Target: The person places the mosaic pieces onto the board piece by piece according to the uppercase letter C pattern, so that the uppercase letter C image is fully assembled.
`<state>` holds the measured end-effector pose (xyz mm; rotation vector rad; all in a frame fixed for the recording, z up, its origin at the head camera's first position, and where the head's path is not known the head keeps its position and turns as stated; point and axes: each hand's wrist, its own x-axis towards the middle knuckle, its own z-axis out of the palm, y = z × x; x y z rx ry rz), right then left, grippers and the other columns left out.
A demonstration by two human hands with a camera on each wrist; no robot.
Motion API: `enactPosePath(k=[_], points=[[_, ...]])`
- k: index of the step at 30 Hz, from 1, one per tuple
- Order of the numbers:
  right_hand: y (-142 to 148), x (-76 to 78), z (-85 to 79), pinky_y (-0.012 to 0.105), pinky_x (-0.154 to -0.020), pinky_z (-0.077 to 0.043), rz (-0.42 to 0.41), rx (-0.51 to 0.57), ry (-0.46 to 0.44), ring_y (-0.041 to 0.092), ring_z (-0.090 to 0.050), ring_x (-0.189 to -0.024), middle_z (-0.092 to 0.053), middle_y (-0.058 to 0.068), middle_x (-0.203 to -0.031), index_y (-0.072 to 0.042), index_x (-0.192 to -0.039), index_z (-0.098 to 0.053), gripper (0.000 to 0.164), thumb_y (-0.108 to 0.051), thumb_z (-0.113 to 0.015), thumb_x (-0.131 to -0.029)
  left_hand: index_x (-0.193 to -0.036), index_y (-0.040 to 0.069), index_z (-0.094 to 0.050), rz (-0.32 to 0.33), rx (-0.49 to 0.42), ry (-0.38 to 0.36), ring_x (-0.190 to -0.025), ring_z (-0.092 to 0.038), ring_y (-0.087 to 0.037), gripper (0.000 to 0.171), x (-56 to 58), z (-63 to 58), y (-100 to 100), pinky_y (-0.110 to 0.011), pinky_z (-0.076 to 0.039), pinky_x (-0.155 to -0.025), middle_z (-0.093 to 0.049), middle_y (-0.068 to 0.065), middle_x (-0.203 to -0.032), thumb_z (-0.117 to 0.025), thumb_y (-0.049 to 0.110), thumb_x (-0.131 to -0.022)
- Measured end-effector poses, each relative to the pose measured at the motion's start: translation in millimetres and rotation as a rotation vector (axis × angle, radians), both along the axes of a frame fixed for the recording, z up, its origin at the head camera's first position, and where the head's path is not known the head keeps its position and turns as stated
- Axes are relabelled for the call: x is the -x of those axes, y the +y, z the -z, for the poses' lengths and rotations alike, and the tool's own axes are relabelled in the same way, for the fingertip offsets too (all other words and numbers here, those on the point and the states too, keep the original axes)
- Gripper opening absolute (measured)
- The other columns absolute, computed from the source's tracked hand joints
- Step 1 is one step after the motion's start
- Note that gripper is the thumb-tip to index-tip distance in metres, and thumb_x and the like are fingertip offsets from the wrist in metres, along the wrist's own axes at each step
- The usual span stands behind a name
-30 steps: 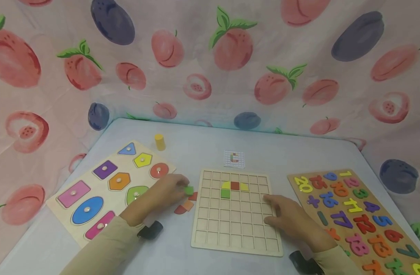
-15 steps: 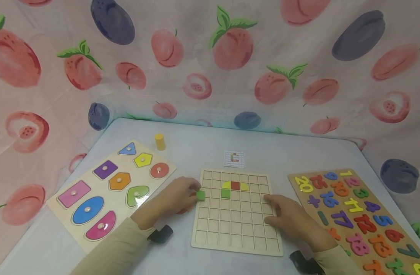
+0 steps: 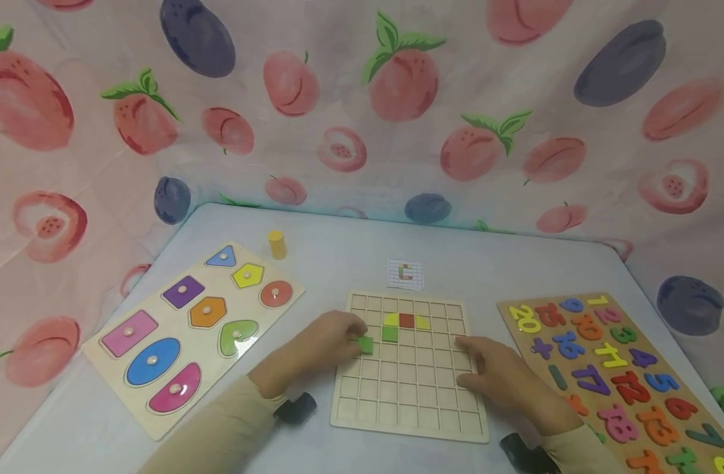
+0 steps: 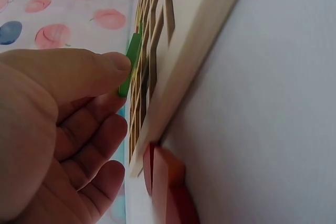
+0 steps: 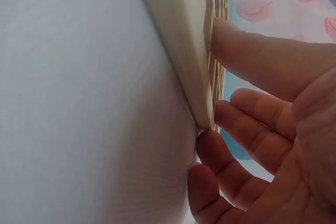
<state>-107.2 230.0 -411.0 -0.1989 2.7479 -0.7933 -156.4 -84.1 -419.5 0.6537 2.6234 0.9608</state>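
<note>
My left hand [image 3: 332, 339] pinches a green square tile [image 3: 366, 345] between thumb and fingers, over the left side of a wooden grid board [image 3: 427, 398]. In the left wrist view the tile [image 4: 129, 69] stands tilted at the thumb tip, and the other fingers curl loosely below. Near the board's top sit a red square tile [image 3: 406, 320], a yellow curved piece [image 3: 422, 322] on each side of it, and another green square [image 3: 389, 334]. My right hand [image 3: 504, 375] rests at the board's right edge, thumb and fingertips touching it, fingers relaxed.
Loose red and orange pieces [image 4: 169, 174] lie beside the grid board, hidden by my left hand in the head view. A pattern card [image 3: 406, 274] lies behind it. A knobbed shape puzzle [image 3: 207, 359] lies left, a number board [image 3: 539, 367] right, and a yellow cylinder [image 3: 277, 245] stands farther back.
My left hand has carried the green tile rightward from beside the loose pieces to over the grid board's left columns. My right hand has stayed at the board's edge.
</note>
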Motion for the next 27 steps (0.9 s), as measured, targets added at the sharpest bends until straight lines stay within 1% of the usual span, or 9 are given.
enactPosePath(k=[5, 9, 13, 22, 27], points=[[0.3, -0.3, -0.2, 0.06, -0.105, -0.038, -0.003, 0.005, 0.0, 0.045, -0.045, -0.131, -0.052, 0.022, -0.141, -0.002, -0.14, -0.055, 0.066, -0.02, -0.08, -0.082, -0.116, 0.005, -0.07, 0.009, 0.009, -0.001, -0.11, -0.06, -0.021, 0.029, -2.0, 0.8, 9.6, -0.04, -0.048, -0.098, -0.069, -0.002, -0.111, -0.07, 0.01, -0.087], [0.3, -0.5, -0.5, 0.061, -0.106, -0.036, -0.003, 0.003, 0.002, 0.047, -0.043, -0.133, -0.051, 0.023, -0.142, -0.001, -0.141, -0.054, 0.066, -0.02, -0.08, -0.082, -0.116, 0.005, -0.071, 0.044, 0.049, 0.044, -0.11, -0.06, -0.02, 0.03, -3.6, 0.0, 17.4, -0.037, -0.048, -0.098, -0.069, -0.002, -0.111, -0.073, 0.012, -0.087], [0.0, -0.6, -0.4, 0.061, -0.106, -0.036, 0.003, 0.001, -0.003, 0.047, -0.042, -0.133, -0.051, 0.023, -0.143, -0.002, -0.141, -0.054, 0.067, -0.021, -0.08, -0.082, -0.116, 0.005, -0.07, 0.075, 0.063, 0.073, -0.109, -0.06, -0.02, 0.031, -5.3, -1.3, 22.8, -0.036, -0.048, -0.098, -0.069, -0.003, -0.11, -0.074, 0.014, -0.088], [-0.7, 0.3, -1.1, 0.062, -0.105, -0.036, -0.001, -0.016, -0.004, 0.047, -0.042, -0.133, -0.051, 0.022, -0.143, -0.003, -0.142, -0.054, 0.068, -0.023, -0.081, -0.082, -0.115, 0.006, -0.071, 0.078, 0.053, 0.085, -0.105, -0.06, -0.016, 0.029, -5.0, -3.0, 30.2, -0.033, -0.049, -0.096, -0.069, 0.0, -0.108, -0.073, 0.012, -0.087], [-1.0, 0.6, -1.3, 0.062, -0.106, -0.036, 0.004, -0.018, -0.009, 0.047, -0.042, -0.134, -0.05, 0.023, -0.144, -0.003, -0.142, -0.054, 0.068, -0.023, -0.081, -0.082, -0.116, 0.007, -0.07, 0.072, 0.05, 0.062, -0.106, -0.061, -0.016, 0.029, -3.8, -3.7, 32.4, -0.032, -0.05, -0.095, -0.069, 0.0, -0.109, -0.073, 0.014, -0.088]])
